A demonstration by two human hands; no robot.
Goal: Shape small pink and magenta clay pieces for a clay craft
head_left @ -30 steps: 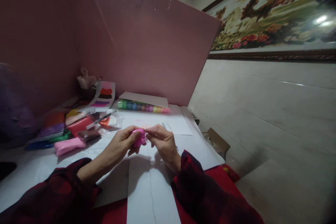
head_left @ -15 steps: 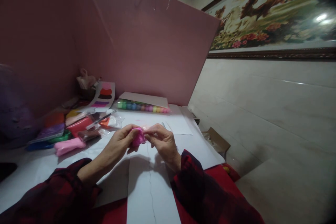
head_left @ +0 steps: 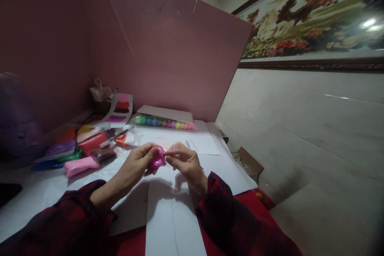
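A shiny bright pink lump (head_left: 157,160), perhaps wrapped in film, is pinched between the thumb and fingers of my left hand (head_left: 139,163). My right hand (head_left: 186,163) touches the lump's right edge, its thumb and forefinger pressed together; what sits between those fingertips is too small to make out. Both hands are raised over a white sheet (head_left: 172,216) with a thin wavy line running down it.
Colourful bagged packs (head_left: 81,166) and a pen (head_left: 117,136) lie at the left. Behind the hands is a packet of coloured balls (head_left: 165,122) under a board. A cardboard box (head_left: 247,162) stands right of the table, below a framed picture (head_left: 300,20).
The view has shifted very slightly. My right fingertips have moved a little at the edge of the pink lump, which my left hand still holds.
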